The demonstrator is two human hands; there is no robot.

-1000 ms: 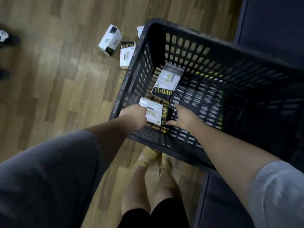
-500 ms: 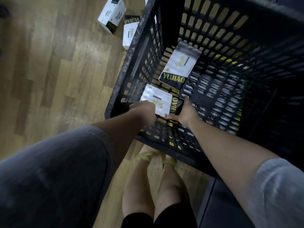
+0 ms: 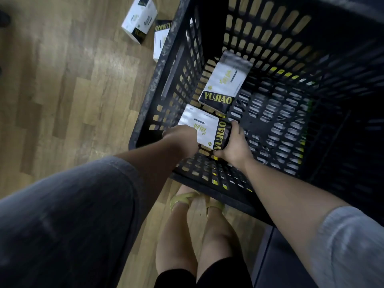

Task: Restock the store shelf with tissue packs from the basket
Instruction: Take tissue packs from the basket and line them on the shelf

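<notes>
A black slatted plastic basket [image 3: 162,65] stands on the wooden floor. Two white-and-black tissue packs marked YUJIAO lie inside it. The near tissue pack [image 3: 205,128] is held from both sides: my left hand [image 3: 182,136] grips its left end and my right hand [image 3: 234,142] curls round its black right end. The second tissue pack [image 3: 225,82] leans against the basket's left wall just beyond. The shelf is out of view.
Two more tissue packs [image 3: 140,19] lie on the floor beyond the basket's left corner, one [image 3: 161,39] partly hidden by the rim. My legs and yellow sandals [image 3: 182,199] stand just in front of the basket. A dark panel [image 3: 276,256] runs along the right.
My view has dropped closer to the basket. Both hands have closed further round the near tissue pack, and it has tilted slightly up off the basket floor.
</notes>
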